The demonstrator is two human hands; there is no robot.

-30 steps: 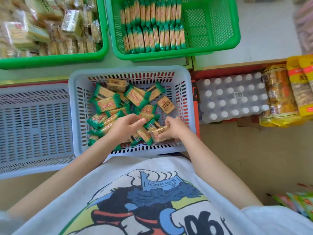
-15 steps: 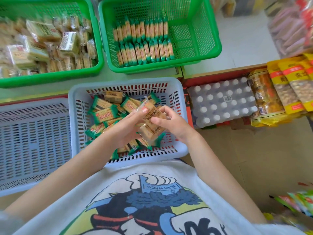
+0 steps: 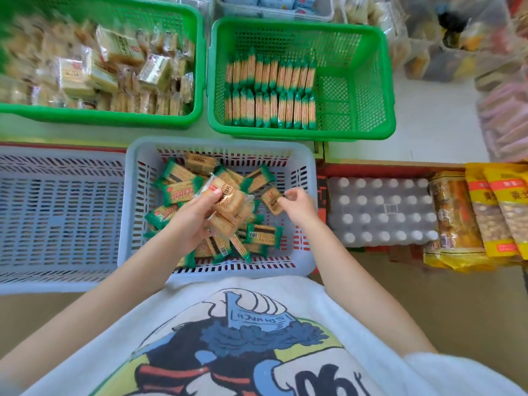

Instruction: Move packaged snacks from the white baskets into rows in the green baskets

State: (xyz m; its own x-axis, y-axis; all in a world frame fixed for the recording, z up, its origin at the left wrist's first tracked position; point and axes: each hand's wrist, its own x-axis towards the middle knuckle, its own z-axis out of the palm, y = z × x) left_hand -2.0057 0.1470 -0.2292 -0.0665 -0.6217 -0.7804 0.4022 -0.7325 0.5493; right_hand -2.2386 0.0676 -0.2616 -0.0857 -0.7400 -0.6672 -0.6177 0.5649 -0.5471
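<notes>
Holding a small stack of clear-wrapped snack packs (image 3: pixel 227 205), my left hand (image 3: pixel 190 221) had thumb and fingers curled round them above the white basket (image 3: pixel 310 212). My right hand (image 3: pixel 298 205), a little apart to the right, pinched one tan snack pack (image 3: pixel 271 200) between thumb and fingertips over the same basket. Beneath both hands lay a loose heap of green-ended snack packs (image 3: pixel 264 235). Beyond the hands, up on the counter (image 3: pixel 428 132), stood the green basket (image 3: pixel 385 90) with two neat rows of green-ended packs (image 3: pixel 270 90) filling its left part. To the left of my left hand sat a second white basket (image 3: pixel 57 218), and beyond that another green basket (image 3: pixel 197 67) piled with clear-wrapped snacks. Right of my right hand lay a wrapped pack of bottles (image 3: pixel 380 210).
</notes>
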